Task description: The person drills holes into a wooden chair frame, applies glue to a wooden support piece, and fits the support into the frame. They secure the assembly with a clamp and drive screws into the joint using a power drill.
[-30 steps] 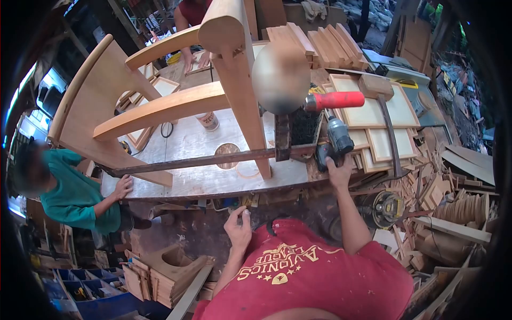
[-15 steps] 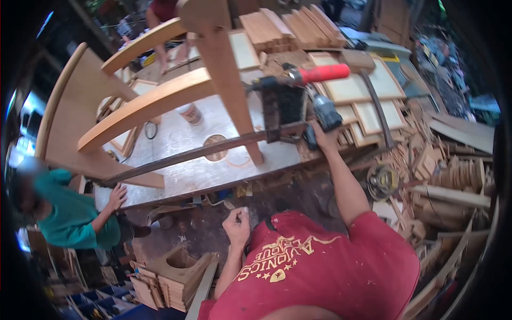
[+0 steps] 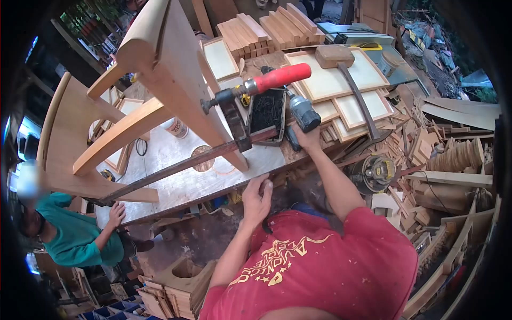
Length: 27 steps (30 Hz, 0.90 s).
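Observation:
My right hand point(image 3: 308, 137) is closed round a blue-grey cordless drill point(image 3: 304, 113) at the bench's near edge. Just left of the drill is a dark tray of small black screws or nails point(image 3: 268, 109). My left hand point(image 3: 257, 201) is by the bench edge with its fingers curled in; what they hold, if anything, is hidden. In front of me a wooden chair frame point(image 3: 184, 101) rests on the metal-topped bench point(image 3: 213, 184). A long bar clamp point(image 3: 181, 166) with a red handle point(image 3: 280, 77) runs across the frame's near side.
A co-worker in a green shirt point(image 3: 80, 229) stands at the left, one hand at the bench edge near the clamp's end. A wooden mallet point(image 3: 356, 88) lies on pale framed panels point(image 3: 368, 109). Wood strips point(image 3: 242, 37) are stacked behind; offcuts point(image 3: 421, 154) lie right.
My left hand has risen toward the bench edge. The view has shifted, bringing the screw tray into clearer sight. My right hand stays on the drill.

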Tool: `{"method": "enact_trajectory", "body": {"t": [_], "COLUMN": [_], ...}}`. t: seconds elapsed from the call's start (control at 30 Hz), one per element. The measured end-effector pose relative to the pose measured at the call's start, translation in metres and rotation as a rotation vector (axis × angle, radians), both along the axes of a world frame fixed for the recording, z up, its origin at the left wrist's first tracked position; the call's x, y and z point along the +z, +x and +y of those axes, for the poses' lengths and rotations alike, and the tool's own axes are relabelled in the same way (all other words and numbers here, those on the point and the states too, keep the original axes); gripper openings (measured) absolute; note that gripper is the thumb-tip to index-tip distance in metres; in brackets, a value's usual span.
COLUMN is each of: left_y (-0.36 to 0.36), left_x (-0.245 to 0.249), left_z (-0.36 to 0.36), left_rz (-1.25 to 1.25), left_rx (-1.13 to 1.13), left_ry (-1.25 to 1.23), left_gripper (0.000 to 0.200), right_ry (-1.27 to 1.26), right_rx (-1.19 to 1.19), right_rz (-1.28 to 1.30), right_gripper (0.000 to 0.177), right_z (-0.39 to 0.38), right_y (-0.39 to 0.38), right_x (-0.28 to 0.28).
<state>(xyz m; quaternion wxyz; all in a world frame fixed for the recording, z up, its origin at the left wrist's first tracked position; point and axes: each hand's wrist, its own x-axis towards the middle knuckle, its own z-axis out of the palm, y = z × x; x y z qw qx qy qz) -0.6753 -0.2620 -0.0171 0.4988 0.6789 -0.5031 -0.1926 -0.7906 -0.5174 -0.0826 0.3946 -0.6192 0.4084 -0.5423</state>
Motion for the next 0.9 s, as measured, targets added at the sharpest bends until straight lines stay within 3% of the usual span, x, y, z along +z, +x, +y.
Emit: {"method": "enact_trajectory", "body": {"t": [0.13, 0.2, 0.23, 0.27, 0.3, 0.33, 0.4, 0.5, 0.63, 0.87, 0.9], "left_y": [-0.009, -0.012, -0.012, -0.015, -0.014, -0.011, -0.004, 0.003, -0.001, 0.001, 0.002], "left_x": [0.003, -0.002, -0.001, 0.016, 0.017, 0.011, 0.005, 0.005, 0.004, 0.0, -0.001], "left_z": [-0.057, -0.093, -0.112, -0.126, -0.146, -0.161, -0.196, -0.231, -0.255, -0.262, -0.261], "left_rz": [0.068, 0.043, 0.031, 0.032, -0.023, -0.079, -0.15, -0.25, -0.282, -0.362, -0.373], "left_rx": [-0.003, 0.039, 0.069, 0.1, 0.169, 0.231, 0.338, 0.392, 0.401, 0.383, 0.374], "left_ry": [-0.014, -0.081, -0.114, -0.068, -0.097, -0.111, -0.119, 0.147, 0.505, 0.479, 0.45], "left_gripper": [0.026, 0.026, 0.027, 0.025, 0.025, 0.024, 0.023, 0.031, 0.033, 0.029, 0.028], "right_ry": [-0.041, -0.191, -0.1, -0.115, -0.162, -0.076, -0.178, -0.158, -0.116, 0.216, 0.212], "right_rx": [-0.015, -0.01, 0.088, 0.067, 0.023, 0.122, 0.121, 0.247, 0.408, 0.529, 0.53], "right_rz": [0.094, 0.101, 0.024, 0.09, -0.014, 0.011, 0.038, 0.052, 0.113, -0.085, -0.11], "right_gripper": [0.035, 0.035, 0.036, 0.037, 0.039, 0.036, 0.032, 0.031, 0.028, 0.046, 0.042], "right_z": [-0.004, 0.0, -0.01, -0.01, -0.002, -0.001, 0.002, 0.009, -0.005, -0.015, -0.016], "right_y": [-0.005, -0.006, -0.008, -0.011, -0.013, -0.021, -0.032, -0.062, -0.094, -0.123, -0.125], "right_x": [-0.008, 0.015, -0.003, 0.003, 0.025, 0.034, 0.061, 0.097, 0.085, 0.084, 0.089]}}
